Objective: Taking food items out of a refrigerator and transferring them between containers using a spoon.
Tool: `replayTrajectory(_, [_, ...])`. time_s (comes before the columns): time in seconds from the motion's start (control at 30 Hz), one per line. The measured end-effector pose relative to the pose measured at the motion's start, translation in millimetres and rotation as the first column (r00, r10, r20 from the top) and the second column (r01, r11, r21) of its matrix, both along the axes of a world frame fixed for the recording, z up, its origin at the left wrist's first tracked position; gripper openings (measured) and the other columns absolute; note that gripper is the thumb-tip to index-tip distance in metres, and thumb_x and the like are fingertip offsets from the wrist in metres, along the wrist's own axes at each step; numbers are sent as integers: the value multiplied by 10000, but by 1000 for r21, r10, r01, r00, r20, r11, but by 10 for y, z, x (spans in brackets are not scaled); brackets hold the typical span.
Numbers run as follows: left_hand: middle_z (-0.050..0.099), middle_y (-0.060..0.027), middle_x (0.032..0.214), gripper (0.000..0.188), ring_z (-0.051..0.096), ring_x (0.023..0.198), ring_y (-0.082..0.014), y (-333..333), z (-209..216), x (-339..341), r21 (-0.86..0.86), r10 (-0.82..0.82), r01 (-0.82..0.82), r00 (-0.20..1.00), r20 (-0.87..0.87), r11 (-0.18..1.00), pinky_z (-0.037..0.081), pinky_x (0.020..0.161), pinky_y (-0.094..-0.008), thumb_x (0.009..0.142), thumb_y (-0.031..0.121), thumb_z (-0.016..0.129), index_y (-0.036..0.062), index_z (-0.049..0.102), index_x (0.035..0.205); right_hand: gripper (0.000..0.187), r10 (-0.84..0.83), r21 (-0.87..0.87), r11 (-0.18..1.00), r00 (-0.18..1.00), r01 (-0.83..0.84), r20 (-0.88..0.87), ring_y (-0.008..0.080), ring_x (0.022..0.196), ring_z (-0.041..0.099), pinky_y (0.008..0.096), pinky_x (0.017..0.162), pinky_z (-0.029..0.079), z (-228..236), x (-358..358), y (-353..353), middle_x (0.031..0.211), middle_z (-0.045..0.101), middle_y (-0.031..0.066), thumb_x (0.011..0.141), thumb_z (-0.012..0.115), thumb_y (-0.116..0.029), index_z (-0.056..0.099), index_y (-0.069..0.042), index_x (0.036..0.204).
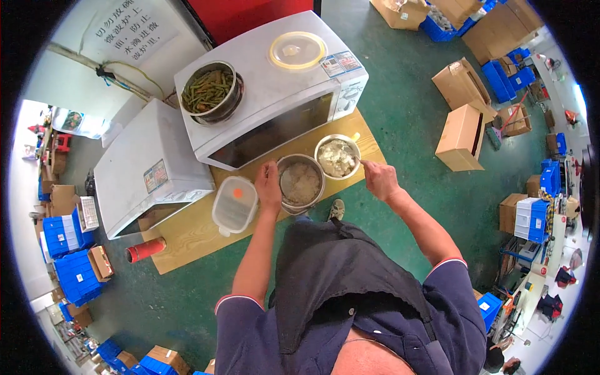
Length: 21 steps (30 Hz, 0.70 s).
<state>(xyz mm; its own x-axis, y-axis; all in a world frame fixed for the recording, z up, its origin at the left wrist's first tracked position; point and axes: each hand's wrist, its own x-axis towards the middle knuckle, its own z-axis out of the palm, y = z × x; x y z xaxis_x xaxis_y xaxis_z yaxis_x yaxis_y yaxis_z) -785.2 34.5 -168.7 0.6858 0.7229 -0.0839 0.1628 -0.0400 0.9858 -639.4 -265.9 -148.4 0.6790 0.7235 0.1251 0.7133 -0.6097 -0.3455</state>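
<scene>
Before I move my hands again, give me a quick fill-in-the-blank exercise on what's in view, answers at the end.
1. The right hand is nearer the white bowl than the ____ hand is.
2. The pot of green beans stands on top of a white ____ oven.
3. The round spot on the translucent plastic container is coloured ____.
4. The floor is coloured ____.

Missing words: left; microwave; orange; green.

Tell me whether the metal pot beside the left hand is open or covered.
Open: pale food inside the metal pot shows uncovered from above.
</scene>
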Motion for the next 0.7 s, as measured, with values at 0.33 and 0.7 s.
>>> replayTrajectory(0.33, [672,-71,1126,389,572,1028,-144,1,-1,6,-47,-22,20,999,-39,999,439,935,-287,1055,332,540,-17,662,1178,214,-156,156,977,986,144,65,297,761,710,396,628,563,-159,-118,-29,864,717,139,934,586,-68,659,-68,1136])
replayTrajectory(0.7, [644,-35,994,361,552,965,-107,-47,154,27,-30,-37,35,998,-55,999,446,883,-279,1055,322,532,-7,669,1112,197,-255,352,907,967,232,20,327,825,716,407,675,576,-301,-183,-83,968,731,150,949,610,-66,665,-70,1138])
